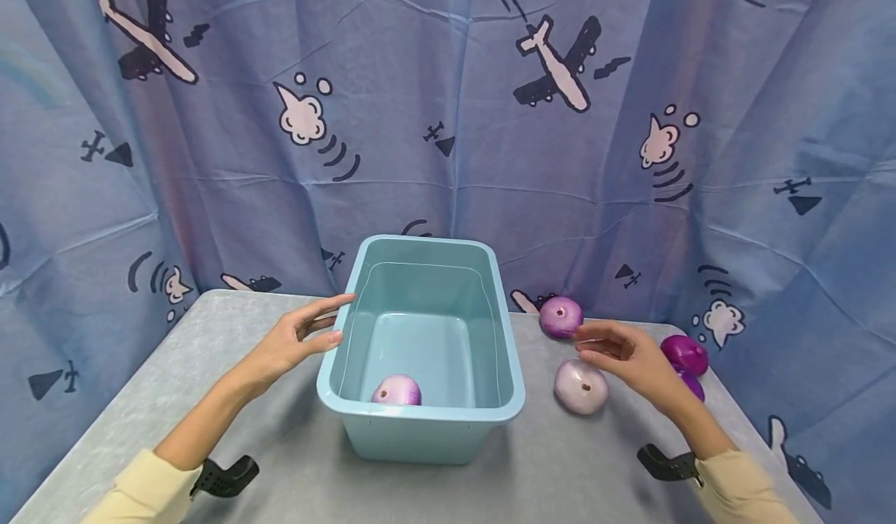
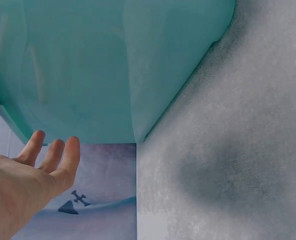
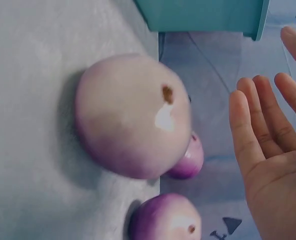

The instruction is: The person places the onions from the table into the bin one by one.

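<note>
A light blue plastic bin [image 1: 515, 368] stands in the middle of the grey table [image 1: 203, 337]. One pale purple onion [image 1: 397, 390] lies inside it at the near end. My left hand [image 1: 329, 323] is open, its fingers straight beside the bin's left rim; the left wrist view shows the left hand [image 2: 35, 152] just off the bin wall [image 2: 113, 65]. My right hand [image 1: 595, 347] is open and empty, hovering just above a pale onion [image 1: 581, 386] right of the bin. In the right wrist view that pale onion [image 3: 133, 116] lies beside the open right hand [image 3: 268, 100].
More purple onions lie on the table's right side: one [image 1: 561, 316] at the back near the curtain, two darker ones [image 1: 684, 354] [image 1: 693, 384] behind my right hand. A blue curtain with airplane prints [image 1: 448, 120] closes off the back and sides. The table's right edge is near.
</note>
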